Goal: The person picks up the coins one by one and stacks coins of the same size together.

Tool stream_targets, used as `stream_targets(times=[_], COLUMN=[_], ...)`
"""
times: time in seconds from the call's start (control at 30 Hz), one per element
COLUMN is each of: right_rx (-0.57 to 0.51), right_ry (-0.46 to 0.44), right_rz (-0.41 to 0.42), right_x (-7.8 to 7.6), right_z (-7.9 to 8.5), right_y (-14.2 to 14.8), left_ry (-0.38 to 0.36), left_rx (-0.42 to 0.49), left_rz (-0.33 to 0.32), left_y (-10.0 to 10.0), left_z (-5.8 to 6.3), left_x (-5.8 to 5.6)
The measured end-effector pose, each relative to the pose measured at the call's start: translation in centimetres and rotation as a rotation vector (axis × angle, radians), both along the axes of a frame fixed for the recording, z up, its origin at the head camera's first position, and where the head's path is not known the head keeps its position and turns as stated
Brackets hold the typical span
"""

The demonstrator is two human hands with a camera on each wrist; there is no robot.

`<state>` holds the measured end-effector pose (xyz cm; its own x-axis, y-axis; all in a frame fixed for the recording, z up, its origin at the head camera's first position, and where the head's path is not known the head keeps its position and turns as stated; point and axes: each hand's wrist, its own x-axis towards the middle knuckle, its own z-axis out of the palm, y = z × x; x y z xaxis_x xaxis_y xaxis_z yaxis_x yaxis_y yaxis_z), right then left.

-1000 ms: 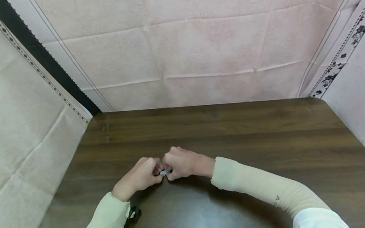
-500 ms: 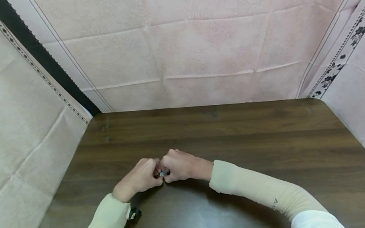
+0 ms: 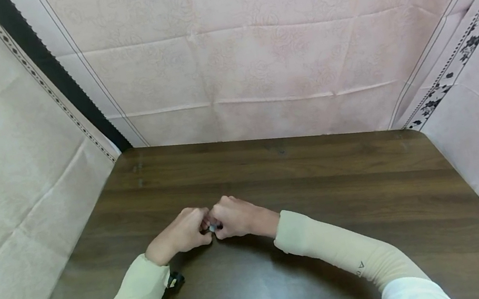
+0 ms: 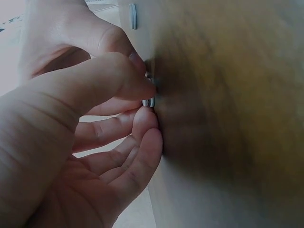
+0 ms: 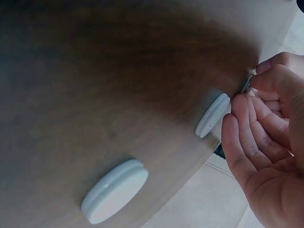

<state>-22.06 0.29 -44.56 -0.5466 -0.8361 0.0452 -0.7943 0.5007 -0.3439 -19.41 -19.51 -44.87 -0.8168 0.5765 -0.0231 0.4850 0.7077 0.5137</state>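
In the head view, my left hand (image 3: 181, 234) and right hand (image 3: 238, 216) meet over the table with curled fingers. Between their fingertips is a small pale piece (image 3: 212, 227), pinched from both sides. Seen from the left wrist, the piece shows two thin, pale grey rounded edges (image 4: 148, 102) close to the tabletop; the left thumb covers much of it. The right wrist view gives a thin pale rim (image 5: 246, 84) at the right thumb and fingertips. Whether the piece touches the table I cannot tell.
Two white round discs with grooved edges appear in the right wrist view, a near disc (image 5: 115, 192) and a farther disc (image 5: 212, 115). Another pale disc (image 4: 133, 16) is in the left wrist view. Pale cloth (image 3: 253, 61) hangs behind the brown wooden table (image 3: 322, 183).
My right hand has shifted slightly left and toward me, closer to the left hand. The left hand has barely moved, and both still pinch the small pale piece.
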Motion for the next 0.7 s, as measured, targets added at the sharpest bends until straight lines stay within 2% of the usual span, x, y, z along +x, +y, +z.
stream_targets(times=[0.7], right_rx=[-0.006], right_ry=[0.015], right_rz=[0.001], right_x=[-0.04], right_z=[0.0], right_y=[-0.14], left_ry=[-0.029], left_rx=[0.014], left_rz=[0.024], left_y=[-0.21], left_z=[0.14], left_x=[-0.12])
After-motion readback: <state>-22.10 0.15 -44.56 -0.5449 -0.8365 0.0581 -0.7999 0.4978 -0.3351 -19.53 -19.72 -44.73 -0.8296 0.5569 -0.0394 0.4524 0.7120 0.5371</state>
